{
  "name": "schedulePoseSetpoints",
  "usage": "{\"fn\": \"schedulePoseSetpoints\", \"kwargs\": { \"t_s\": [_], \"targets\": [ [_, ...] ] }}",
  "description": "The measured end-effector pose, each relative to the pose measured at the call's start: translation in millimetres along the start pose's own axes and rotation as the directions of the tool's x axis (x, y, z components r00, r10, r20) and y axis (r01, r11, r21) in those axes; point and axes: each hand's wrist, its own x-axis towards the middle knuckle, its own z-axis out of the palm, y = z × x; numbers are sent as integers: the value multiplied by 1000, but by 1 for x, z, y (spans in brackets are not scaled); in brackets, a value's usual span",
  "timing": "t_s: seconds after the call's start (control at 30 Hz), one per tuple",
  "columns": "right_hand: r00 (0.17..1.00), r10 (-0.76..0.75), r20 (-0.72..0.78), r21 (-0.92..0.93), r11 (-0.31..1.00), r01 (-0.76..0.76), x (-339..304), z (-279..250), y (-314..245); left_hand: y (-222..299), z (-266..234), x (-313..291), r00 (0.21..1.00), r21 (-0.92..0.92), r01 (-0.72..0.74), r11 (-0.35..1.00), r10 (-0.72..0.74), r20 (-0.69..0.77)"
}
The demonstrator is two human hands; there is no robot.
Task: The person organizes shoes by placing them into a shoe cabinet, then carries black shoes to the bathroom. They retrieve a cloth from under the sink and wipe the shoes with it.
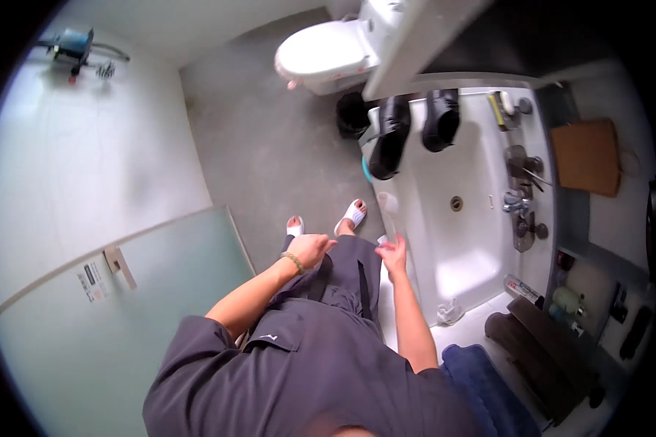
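My left hand (311, 250), with a beaded bracelet at the wrist, is in front of my dark grey trousers (328, 280). Its fingers are curled in, and whatever they may hold is hidden. Beside the near left rim of the white sink (474, 175), my right hand (393, 256) has its thumb and a finger apart. A small whitish thing (383, 239) shows by its fingertips; whether they touch it is unclear. Two black shoes (391, 138) rest at the far end of the sink, one overhanging its left rim.
A white toilet (324, 51) stands ahead, near a black bin (352, 115). To my left is a frosted door (160, 291) with a handle. Dark brown cloth (539, 349) and a blue towel (481, 386) lie at the right. A faucet (517, 202) sits on the sink's right side.
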Motion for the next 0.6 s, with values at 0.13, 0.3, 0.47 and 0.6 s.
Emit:
{"fn": "schedulePoseSetpoints", "kwargs": {
  "t_s": [0.13, 0.3, 0.47, 0.6],
  "targets": [
    [988, 84, -128, -13, 996, -86, 48, 24, 22, -79, 16, -93, 944, -162, 326, 931, -330, 3],
    [875, 374, -309, 401, 885, -236, 100, 41, 30, -153, 24, -172, 870, -300, 491, 818, -475, 129],
    [883, 435, -175, 599, 759, -255, 133, 54, 59, -195, 52, -186, 852, -275, 524, 806, -497, 166],
    [843, 497, -207, 793, 589, -153, 171, 58, 89, -206, 83, -152, 859, -316, 509, 801, -447, 250]
  ]
}}
